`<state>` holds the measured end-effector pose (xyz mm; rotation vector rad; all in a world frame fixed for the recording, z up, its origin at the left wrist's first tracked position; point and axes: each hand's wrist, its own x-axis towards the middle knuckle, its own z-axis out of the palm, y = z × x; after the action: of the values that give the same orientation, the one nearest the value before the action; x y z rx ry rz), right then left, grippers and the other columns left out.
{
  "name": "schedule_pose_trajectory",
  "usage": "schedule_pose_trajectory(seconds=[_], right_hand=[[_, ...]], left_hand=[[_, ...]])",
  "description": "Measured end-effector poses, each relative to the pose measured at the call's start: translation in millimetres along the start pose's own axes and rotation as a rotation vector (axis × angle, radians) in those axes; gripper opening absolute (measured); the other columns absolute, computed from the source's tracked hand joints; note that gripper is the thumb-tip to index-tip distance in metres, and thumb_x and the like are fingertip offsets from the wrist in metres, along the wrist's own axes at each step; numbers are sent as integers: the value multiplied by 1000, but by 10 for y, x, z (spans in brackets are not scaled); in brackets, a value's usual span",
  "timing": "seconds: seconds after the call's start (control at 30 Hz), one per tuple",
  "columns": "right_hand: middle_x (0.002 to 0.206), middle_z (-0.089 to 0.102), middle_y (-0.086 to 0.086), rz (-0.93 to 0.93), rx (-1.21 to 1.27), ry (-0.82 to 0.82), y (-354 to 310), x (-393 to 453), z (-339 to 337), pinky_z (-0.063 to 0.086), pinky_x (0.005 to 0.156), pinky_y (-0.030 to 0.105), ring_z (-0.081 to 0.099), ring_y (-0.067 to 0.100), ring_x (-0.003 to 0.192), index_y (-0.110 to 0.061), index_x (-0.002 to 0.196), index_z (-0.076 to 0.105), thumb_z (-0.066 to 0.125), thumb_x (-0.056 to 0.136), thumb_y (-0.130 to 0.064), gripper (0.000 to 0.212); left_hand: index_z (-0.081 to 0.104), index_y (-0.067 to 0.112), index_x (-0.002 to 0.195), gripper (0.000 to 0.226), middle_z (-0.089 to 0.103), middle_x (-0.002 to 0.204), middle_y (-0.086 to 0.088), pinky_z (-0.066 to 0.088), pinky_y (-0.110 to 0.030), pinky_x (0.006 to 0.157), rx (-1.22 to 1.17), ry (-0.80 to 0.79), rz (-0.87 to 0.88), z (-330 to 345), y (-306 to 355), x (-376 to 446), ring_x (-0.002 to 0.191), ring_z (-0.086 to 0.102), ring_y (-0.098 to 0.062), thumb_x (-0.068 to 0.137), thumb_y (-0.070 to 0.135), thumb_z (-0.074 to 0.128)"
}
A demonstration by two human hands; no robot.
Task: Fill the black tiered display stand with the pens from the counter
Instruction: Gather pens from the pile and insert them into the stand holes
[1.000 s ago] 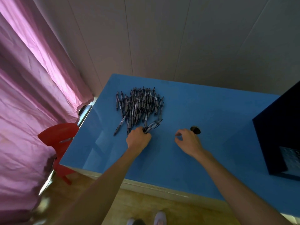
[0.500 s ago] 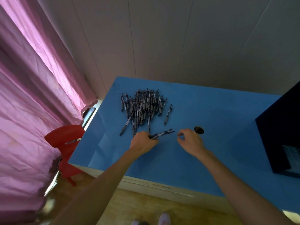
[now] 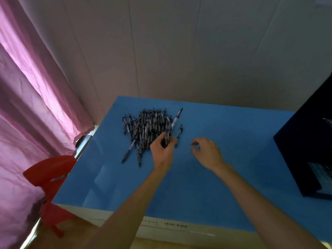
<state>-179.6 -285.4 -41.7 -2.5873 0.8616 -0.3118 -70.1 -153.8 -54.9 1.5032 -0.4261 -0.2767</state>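
Note:
A pile of several dark pens (image 3: pixel 145 126) lies on the blue counter (image 3: pixel 179 186) toward its far left. My left hand (image 3: pixel 162 150) is at the pile's near right edge and grips a small bundle of pens (image 3: pixel 173 123) that points up and away. One loose pen (image 3: pixel 179 133) lies just right of that hand. My right hand (image 3: pixel 206 152) hovers over bare counter a little to the right, fingers loosely curled, holding nothing. The black tiered display stand (image 3: pixel 305 150) stands at the right edge, partly cut off.
A red plastic chair (image 3: pixel 48 178) sits beside the counter's left end, under a pink curtain (image 3: pixel 32 105). A pale panelled wall (image 3: pixel 179 51) runs behind the counter. The counter's front edge (image 3: pixel 170 225) is near me.
My left hand has lifted its bundle of pens from lying flat to pointing upward near the pile. The right hand stayed close by, and the small round hole beside it is now hidden.

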Motion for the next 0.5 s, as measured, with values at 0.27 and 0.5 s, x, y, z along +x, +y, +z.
schedule_pose_trajectory(seconds=[0.27, 0.5], right_hand=[[119, 68, 2, 7, -27, 5, 198, -173, -6, 51, 83, 30, 66, 19, 100, -15, 114, 69, 60, 96, -24, 22], [119, 68, -1, 24, -25, 15, 196, -250, -37, 41, 76, 21, 66, 17, 100, -16, 114, 69, 60, 97, -24, 21]], left_hand=[[48, -4, 82, 35, 42, 68, -28, 47, -44, 54, -9, -2, 53, 132, 22, -61, 55, 43, -28, 100, 23, 61], [43, 17, 71, 35, 39, 55, 9, 35, -24, 50, 79, 21, 140, 160, 33, -45, 51, 33, -8, 98, 22, 65]])
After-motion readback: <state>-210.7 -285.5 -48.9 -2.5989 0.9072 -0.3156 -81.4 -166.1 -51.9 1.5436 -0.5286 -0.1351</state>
